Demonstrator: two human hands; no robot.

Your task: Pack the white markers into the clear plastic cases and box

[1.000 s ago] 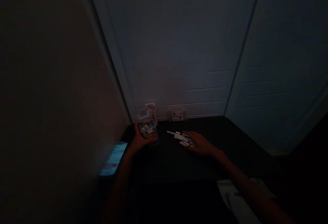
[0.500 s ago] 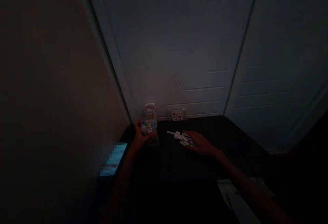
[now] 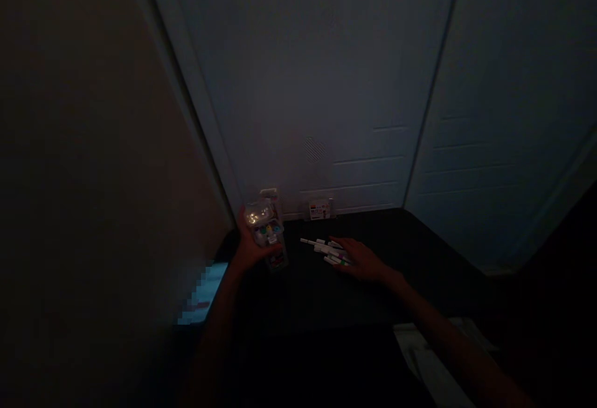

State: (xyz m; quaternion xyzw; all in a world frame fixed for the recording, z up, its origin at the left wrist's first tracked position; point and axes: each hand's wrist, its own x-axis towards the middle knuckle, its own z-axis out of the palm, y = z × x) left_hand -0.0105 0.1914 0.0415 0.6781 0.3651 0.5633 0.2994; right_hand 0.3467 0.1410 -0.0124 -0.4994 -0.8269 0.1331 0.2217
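Note:
A clear plastic marker case (image 3: 277,257) stands at the left of the dark table, its clear lid (image 3: 258,213) tipped up and back. Coloured marker ends (image 3: 269,229) show in its mouth. My left hand (image 3: 248,247) is closed around the case from the left, thumb across the front and fingers behind by the lid. To the right, several white markers (image 3: 326,250) lie loosely bunched on the table. My right hand (image 3: 364,260) spans the right end of this bunch, fingers on the far side and thumb on the near side. The palm hides part of the markers.
Behind the case stands another clear package (image 3: 274,199), against the pale wall (image 3: 317,84). A small labelled box (image 3: 320,209) is at the table's back edge. A glowing screen (image 3: 205,293) lies at the left. Pale cloth or paper (image 3: 429,358) shows below the front edge. The room is dim.
The case's lid has swung up and back, uncovering the marker ends. My left hand has shifted slightly left and stays on the case. My right hand keeps its place at the markers.

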